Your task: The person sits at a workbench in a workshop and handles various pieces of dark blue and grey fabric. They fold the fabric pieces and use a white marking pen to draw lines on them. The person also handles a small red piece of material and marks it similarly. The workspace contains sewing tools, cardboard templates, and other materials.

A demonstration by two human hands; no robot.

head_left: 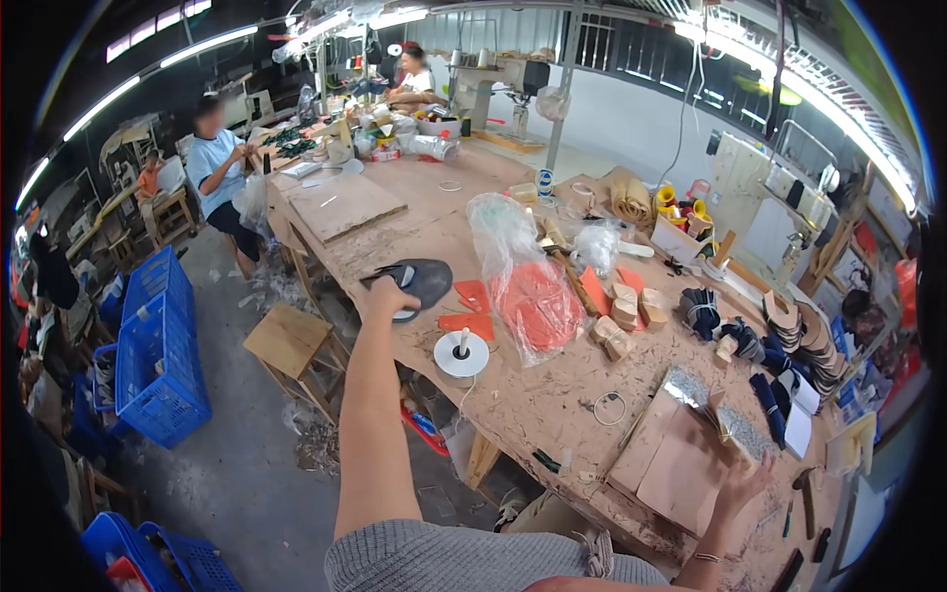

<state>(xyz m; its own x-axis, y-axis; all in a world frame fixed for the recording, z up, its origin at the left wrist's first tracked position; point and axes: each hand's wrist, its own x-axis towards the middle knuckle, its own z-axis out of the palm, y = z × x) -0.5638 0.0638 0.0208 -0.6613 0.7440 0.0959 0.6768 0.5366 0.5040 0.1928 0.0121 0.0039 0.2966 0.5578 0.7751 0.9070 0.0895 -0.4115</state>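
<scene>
One dark grey flat piece, with a broad rounded end; matt surface, a black part and a narrow pale strip showing beside the fingers. Position: on the worktable, at its near edge, toward the far left corner.

One left hand, reaching over that edge; fingers closed on the piece's left-hand portion, the rounded end projecting to the right beyond the grip. The hand covers part of it, so whether it is a single item or several stacked cannot be told.

One right hand, fingers spread apart, holding nothing visible; near the right side of a board that bears a brown sheet, by the table's near edge.

Two orange-red scraps, just right of the grey piece, with a clear plastic bag and a round orange-red bundle under plastic beyond them.

One white disc-shaped spool, nearer the table's near edge.

Several wooden blocks, toward the middle of the surface.

One wooden stool, on the floor off the near edge.
</scene>
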